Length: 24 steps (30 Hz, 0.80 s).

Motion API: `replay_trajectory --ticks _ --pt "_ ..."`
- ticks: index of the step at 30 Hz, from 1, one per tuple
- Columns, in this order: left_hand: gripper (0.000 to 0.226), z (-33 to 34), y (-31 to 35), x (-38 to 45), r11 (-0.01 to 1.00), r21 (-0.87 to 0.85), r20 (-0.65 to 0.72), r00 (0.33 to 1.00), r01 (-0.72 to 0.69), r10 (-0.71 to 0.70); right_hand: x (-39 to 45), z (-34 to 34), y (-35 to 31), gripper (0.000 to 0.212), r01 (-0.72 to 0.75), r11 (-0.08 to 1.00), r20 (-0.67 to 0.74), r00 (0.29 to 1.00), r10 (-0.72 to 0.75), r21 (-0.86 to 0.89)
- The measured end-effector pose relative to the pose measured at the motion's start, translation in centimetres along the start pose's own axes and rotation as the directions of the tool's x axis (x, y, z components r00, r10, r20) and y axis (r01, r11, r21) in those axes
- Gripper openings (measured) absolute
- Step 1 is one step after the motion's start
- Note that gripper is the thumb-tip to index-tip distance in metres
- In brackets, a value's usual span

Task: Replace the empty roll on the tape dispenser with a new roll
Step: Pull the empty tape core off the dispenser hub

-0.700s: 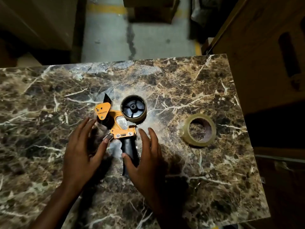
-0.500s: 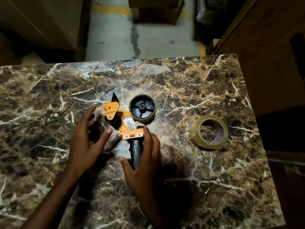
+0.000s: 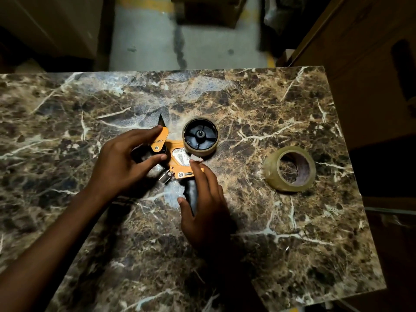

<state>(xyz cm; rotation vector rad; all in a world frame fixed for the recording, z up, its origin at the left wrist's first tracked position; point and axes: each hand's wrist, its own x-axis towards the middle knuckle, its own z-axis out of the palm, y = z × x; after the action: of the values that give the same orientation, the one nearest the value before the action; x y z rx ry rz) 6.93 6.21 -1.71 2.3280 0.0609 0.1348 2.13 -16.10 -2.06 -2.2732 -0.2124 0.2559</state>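
An orange tape dispenser [image 3: 180,158] lies flat on the marble table, black handle toward me. Its black spool carries the empty roll [image 3: 201,149], a bare cardboard ring. My left hand [image 3: 126,163] curls over the dispenser's left end, fingers and thumb on the orange blade guard and the roller beneath it. My right hand [image 3: 206,206] rests over the black handle, thumb on one side, fingers reaching to the orange frame. The new roll [image 3: 290,168] of clear-brown tape lies apart at the right, tilted on its side.
The marble table [image 3: 292,244] ends at a far edge with concrete floor [image 3: 157,48] beyond. A wooden cabinet [image 3: 371,52] stands close on the right. Dark boxes sit at the upper left and upper middle.
My left hand has moved right onto the dispenser's blade guard. My right hand has slid up over the handle and closed around it. The view has shifted slightly.
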Motion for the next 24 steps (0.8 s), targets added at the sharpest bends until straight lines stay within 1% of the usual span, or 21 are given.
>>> replay_trajectory --ticks 3,5,13,16,20,24 --pt "0.068 0.1 0.0 -0.2 1.000 0.005 -0.032 0.999 -0.011 0.012 0.2 0.2 0.5 0.073 0.001 0.996 0.004 1.000 -0.001 0.091" --pt "0.068 0.1 -0.2 -0.5 1.000 0.009 -0.041 0.999 -0.012 0.012 0.4 0.1 0.7 0.073 0.008 0.993 0.013 1.000 -0.010 0.121" --pt "0.071 0.8 -0.3 -3.1 0.999 0.027 -0.118 0.993 0.029 -0.026 0.9 -1.6 1.3 0.078 0.040 0.995 0.103 0.993 -0.049 0.090" --pt "0.070 1.2 -0.2 -3.8 0.999 0.004 -0.129 0.990 0.051 -0.051 0.8 -1.9 1.8 0.081 0.040 0.995 0.116 0.992 -0.050 0.086" --pt "0.069 1.4 0.6 -4.4 0.998 0.008 -0.157 0.985 0.067 -0.065 0.7 -2.3 2.1 0.080 0.077 0.993 0.126 0.988 -0.088 0.088" --pt "0.069 1.4 0.9 -4.5 0.996 0.003 -0.164 0.983 0.087 -0.086 0.6 -2.6 2.0 0.080 0.068 0.995 0.126 0.989 -0.076 0.072"
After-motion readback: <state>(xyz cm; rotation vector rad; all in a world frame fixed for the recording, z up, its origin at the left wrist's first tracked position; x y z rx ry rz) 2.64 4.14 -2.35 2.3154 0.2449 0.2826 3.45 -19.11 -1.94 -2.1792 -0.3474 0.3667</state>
